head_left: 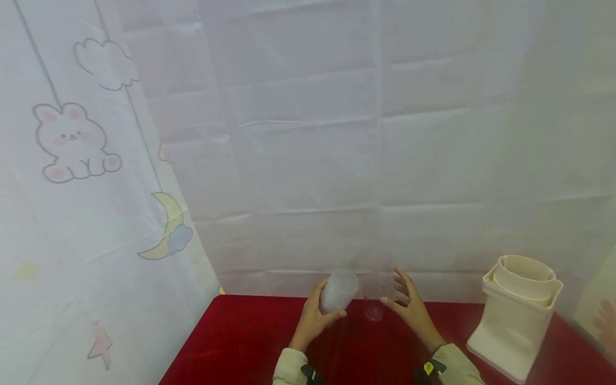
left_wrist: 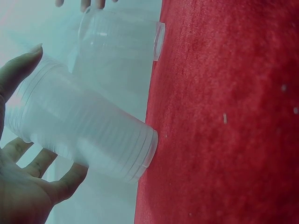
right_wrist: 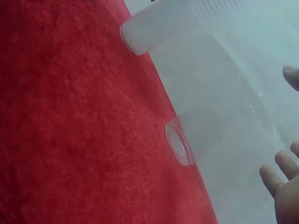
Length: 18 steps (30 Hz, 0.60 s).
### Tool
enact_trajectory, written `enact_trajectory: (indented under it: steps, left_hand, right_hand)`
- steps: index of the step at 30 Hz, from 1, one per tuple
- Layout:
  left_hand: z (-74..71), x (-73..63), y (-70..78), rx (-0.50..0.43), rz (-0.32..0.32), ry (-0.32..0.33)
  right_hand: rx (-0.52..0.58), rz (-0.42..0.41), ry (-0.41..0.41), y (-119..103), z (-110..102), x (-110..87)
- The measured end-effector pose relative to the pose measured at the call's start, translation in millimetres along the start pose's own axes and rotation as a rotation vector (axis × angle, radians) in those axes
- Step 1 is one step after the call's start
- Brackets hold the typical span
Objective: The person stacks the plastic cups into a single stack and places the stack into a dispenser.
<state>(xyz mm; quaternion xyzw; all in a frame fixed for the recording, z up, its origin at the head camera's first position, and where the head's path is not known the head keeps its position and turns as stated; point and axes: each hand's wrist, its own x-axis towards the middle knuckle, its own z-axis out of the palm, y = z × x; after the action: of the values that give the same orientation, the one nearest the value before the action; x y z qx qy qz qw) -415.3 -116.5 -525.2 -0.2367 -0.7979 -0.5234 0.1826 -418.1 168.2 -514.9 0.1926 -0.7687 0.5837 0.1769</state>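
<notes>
My left hand (head_left: 314, 320) grips a stack of nested clear plastic cups (head_left: 339, 291), thumb on one side and fingers on the other. The stack leans, its base low over the red cloth in the left wrist view. One single clear cup (head_left: 373, 308) stands upright on the cloth just right of the stack. Beside that cup, my right hand (head_left: 412, 309) holds nothing, its fingers spread and thumb apart. In the right wrist view the single cup (right_wrist: 184, 140) lies between the stack (right_wrist: 159, 28) and the right fingers (right_wrist: 271, 179).
A cream plastic stand-like container (head_left: 515, 321) with a round opening on top is at the right of the table. Red cloth (head_left: 250, 337) covers the table. A pale wall sheet (head_left: 298, 160) hangs close behind its far edge, with a printed sheet (head_left: 72, 230) at the left.
</notes>
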Motion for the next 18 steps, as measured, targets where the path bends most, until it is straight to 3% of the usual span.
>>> enact_trajectory:
  steps: [11,18]
  left_hand:
    - [-0.5,-8.2,5.7,-0.03,-0.043,-0.021]
    - [-2.0,-7.9,5.9,-0.016,-0.022,-0.027]
  right_hand:
    - [0.025,0.051,0.016,5.0,7.2,-9.6]
    - [0.008,0.03,0.038,9.3,12.6,-13.3]
